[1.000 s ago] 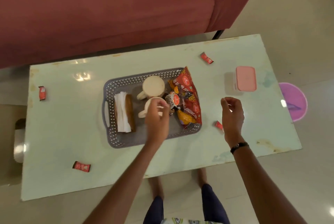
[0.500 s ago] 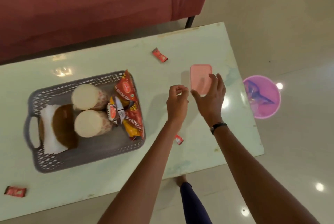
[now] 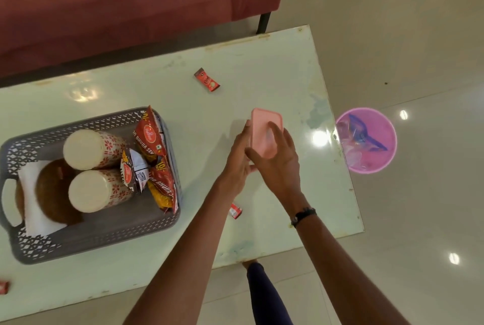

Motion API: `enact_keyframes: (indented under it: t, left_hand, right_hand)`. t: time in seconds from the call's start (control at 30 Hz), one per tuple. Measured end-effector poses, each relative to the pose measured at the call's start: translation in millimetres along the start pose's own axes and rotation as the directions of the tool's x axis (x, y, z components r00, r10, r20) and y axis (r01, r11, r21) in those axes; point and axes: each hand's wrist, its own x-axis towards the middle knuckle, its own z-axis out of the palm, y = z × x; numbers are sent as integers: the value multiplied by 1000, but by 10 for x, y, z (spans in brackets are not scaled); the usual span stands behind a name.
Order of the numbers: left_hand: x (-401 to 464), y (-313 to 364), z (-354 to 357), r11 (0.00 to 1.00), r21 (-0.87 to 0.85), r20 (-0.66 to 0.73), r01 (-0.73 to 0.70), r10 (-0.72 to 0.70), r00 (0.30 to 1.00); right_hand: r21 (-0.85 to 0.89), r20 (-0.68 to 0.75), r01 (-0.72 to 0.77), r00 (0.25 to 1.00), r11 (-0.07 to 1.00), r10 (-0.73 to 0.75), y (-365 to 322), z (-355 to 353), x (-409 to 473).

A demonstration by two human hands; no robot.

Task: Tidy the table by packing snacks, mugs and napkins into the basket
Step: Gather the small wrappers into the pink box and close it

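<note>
Packed: two mugs [image 3: 90, 149], napkins [image 3: 32, 209], snack packets [image 3: 153, 157] in basket [image 3: 104, 235].
Left on desk [image 3: 262, 68]: small red sachets [image 3: 207, 80].
Hands: left hand [image 3: 237, 165] and right hand [image 3: 279, 165] both grasp pink lidded box [image 3: 263, 125].

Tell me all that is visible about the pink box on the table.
The pink box is a small rounded rectangle, smooth like plastic, with its lid shut. It appears tilted, near the table's right end. The left hand holds its near-left side and the right hand grips across its top. Its underside is hidden.
</note>
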Motion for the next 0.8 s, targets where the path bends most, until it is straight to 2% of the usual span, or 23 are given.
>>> enact_keyframes:
  t: [0.1, 0.2, 0.4, 0.53, 0.63, 0.7, 0.8]
  left_hand:
    - [-23, 7, -25, 999, -45, 88, 14, -10, 996]
    - [-12, -48, -69, 997, -77, 119, -14, 23, 993]
    - [-45, -71, -79, 980, -155, 59, -124, 135, 989]
    - [-72, -67, -99, 987, -129, 4, -101, 102, 995]
    - [-63, -101, -163, 974, -207, -25, -92, 89, 996]
    - [-54, -107, -232, 951, -298, -14, -81, 81, 997]
    - [-37, -98, -270, 940, -332, 32, -75, 90, 995]
  right_hand:
    - [36, 29, 38, 999, 999, -39, 0, -61, -133]
    - [81, 58, 61, 996, 995, -66, -27, -77, -169]
    - [160, 174, 64, 980, 985, -92, -59, -131, -160]
    - [202, 235, 62, 966, 977, -110, -61, -201, -132]
    - [300, 285, 3, 954, 954, -93, -52, -233, -94]
    - [396, 317, -43, 944, 917, -93, -49, -270, -64]
    - [494, 367, -103, 925, 864, -99, -27, -332, -38]
